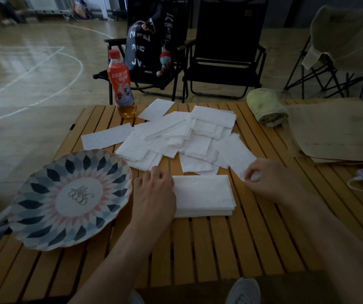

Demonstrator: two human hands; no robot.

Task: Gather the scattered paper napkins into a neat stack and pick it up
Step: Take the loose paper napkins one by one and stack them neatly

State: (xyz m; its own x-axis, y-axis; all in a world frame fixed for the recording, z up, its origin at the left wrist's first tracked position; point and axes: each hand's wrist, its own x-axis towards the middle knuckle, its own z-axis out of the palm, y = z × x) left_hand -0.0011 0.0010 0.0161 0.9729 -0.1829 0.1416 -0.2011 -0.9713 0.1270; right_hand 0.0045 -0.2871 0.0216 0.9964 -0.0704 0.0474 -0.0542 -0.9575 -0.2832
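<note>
A neat stack of white napkins (204,195) lies on the slatted wooden table (263,238) in front of me. My left hand (154,194) rests on the stack's left edge with its fingers laid flat. Behind the stack, several loose white napkins (176,137) are scattered in an overlapping heap. My right hand (266,178) pinches the near corner of one loose napkin (235,152) at the right side of the heap.
A patterned plate (70,198) sits at the left. A drink bottle (121,84) stands at the table's far edge, a rolled green towel (266,109) and brown paper bags (329,132) at the right. Folding chairs (224,51) stand behind the table.
</note>
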